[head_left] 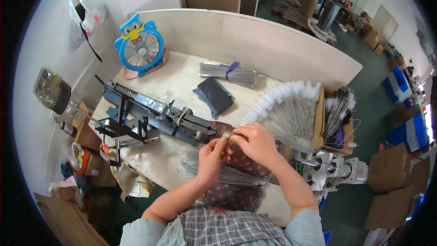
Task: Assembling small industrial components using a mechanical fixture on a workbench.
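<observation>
Checked grey apron bib nearest the lens, forearms rising from it to the bench. Beyond, a pale worktable with a curved back wall. Across it, a long dark metal jig, long axis slanting from upper left down to lower right, its near end pointing at the hands. Right of that, a fanned row of white-tipped wire brushes propped against a brown cardboard box (darker brushes inside). Further back, a blue owl-shaped desk fan, a bundle of bare wires tied with purple ribbon, a dark flat sleeve. Brown cartons on the floor at right, blue crates behind them. Loose grey wires lying under the wrists, running roughly left to right.

Left hand and right hand close together, fingertips pinching a small tan piece right at the jig's lower end; too small to tell its exact shape or which way it points.
</observation>
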Demonstrator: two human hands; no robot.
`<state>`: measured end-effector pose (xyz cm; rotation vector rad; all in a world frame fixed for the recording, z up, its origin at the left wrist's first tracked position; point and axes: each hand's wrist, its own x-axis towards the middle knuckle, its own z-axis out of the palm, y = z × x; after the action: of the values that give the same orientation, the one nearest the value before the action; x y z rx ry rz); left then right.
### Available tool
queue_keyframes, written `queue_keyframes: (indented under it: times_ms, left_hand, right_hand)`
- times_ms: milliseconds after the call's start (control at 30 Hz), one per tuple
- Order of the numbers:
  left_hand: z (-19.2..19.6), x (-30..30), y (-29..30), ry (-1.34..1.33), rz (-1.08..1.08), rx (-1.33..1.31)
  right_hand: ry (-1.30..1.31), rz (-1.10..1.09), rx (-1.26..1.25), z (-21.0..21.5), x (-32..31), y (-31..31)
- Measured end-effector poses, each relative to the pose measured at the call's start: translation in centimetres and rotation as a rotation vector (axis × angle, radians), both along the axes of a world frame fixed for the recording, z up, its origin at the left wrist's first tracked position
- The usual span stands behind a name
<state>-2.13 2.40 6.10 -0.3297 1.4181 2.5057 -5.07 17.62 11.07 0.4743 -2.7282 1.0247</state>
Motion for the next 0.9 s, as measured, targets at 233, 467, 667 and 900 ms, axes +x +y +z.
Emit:
queue_keyframes:
  times_ms: [233, 467, 667, 900]
  left_hand:
    - [0.9, -0.7, -0.2, -0.054, -0.126, 0.090]
    - [0.2, -0.1, -0.1, -0.081, 0.021, 0.324]
    - [0.9, -0.3, 0.8, -0.131, 0.050, 0.313]
    - [0.3, -0.5, 1.1, -0.029, 0.083, 0.287]
  right_hand:
    - [-0.209, -0.083, -0.034, -0.3, 0.0, -0.4]
    - [0.260, -0.148, 0.178, -0.9, 2.0, -4.2]
    - [0.383, -0.191, 0.149, -0.7, 2.1, -2.5]
    - [0.419, -0.120, 0.169, -1.3, 2.3, -1.2]
